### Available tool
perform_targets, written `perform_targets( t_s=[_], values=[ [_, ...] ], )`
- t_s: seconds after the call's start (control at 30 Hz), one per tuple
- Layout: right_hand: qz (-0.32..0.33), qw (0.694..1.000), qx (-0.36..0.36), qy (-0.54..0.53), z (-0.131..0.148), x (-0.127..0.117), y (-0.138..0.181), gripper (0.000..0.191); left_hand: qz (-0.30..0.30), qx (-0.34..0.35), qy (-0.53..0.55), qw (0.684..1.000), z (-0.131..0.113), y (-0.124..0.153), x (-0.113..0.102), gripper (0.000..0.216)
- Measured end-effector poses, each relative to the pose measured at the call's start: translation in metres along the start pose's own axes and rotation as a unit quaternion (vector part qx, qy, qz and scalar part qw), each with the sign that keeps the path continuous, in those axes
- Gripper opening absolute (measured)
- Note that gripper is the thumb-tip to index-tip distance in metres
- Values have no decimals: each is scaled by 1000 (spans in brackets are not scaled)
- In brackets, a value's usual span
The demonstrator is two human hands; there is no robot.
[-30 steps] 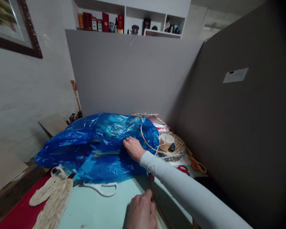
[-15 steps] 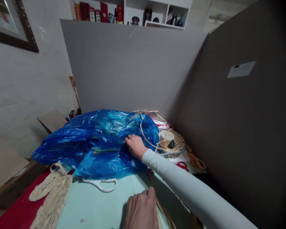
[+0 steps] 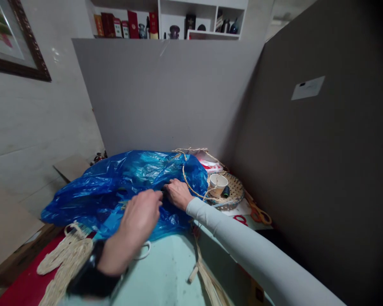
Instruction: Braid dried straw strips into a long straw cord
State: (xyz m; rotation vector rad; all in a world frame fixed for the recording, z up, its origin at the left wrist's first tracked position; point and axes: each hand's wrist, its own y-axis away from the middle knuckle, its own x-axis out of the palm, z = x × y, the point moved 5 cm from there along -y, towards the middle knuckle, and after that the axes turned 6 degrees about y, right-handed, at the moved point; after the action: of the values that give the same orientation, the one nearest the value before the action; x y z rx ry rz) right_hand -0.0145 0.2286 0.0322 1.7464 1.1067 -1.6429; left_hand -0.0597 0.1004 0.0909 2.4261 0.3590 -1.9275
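Note:
A large crumpled blue plastic bag (image 3: 130,165) lies across the far part of the table. My right hand (image 3: 178,193) is closed on the bag's front right side, fingers pinching the film. Beside it on the left, my left hand (image 3: 140,214) reaches over the bag with its fingers curled in; it is a little blurred, and what it holds, if anything, is hidden. A dark watch is on the left wrist. White-handled scissors (image 3: 143,251) lie mostly hidden under my left forearm. Pale dry fibre strips (image 3: 207,278) lie on the table below my right arm.
A braided straw bundle (image 3: 65,259) lies at the left over red cloth. To the right, a woven tray (image 3: 238,191) holds a paper cup (image 3: 218,185) and a dark thread spool (image 3: 225,192). Orange-handled scissors (image 3: 261,214) lie beyond. Grey panels (image 3: 166,93) stand behind and right.
My left hand has moved from the fibre strips at the near edge up and left to the bag, beside my right hand. My right hand stays on the bag.

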Motion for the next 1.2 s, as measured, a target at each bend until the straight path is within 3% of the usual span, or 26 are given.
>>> perform_targets(
  t_s=[0.07, 0.23, 0.47, 0.67, 1.03, 1.2],
  values=[
    [-2, 1000, 2, -17, -2, -3, 3, 32, -30, 3, -21, 999, 29, -29, -6, 23],
    [0, 999, 10, -53, -9, -3, 9, 33, -76, 36, -65, 994, 79, -73, 8, 38],
    [-5, 997, -38, -74, -11, 2, 13, 17, -97, 58, -76, 991, 108, -102, 8, 34],
    [-22, 996, -59, -64, -9, -2, 21, 18, -141, -26, -3, 990, 131, -120, -5, 32],
    [-43, 995, -85, 11, 22, -1, 8, 20, -204, -50, 128, 969, 127, -118, -25, 34],
    [-27, 998, -30, 54, 27, 7, -16, 18, -217, -59, 153, 962, 127, -114, -32, 33]
  ],
)
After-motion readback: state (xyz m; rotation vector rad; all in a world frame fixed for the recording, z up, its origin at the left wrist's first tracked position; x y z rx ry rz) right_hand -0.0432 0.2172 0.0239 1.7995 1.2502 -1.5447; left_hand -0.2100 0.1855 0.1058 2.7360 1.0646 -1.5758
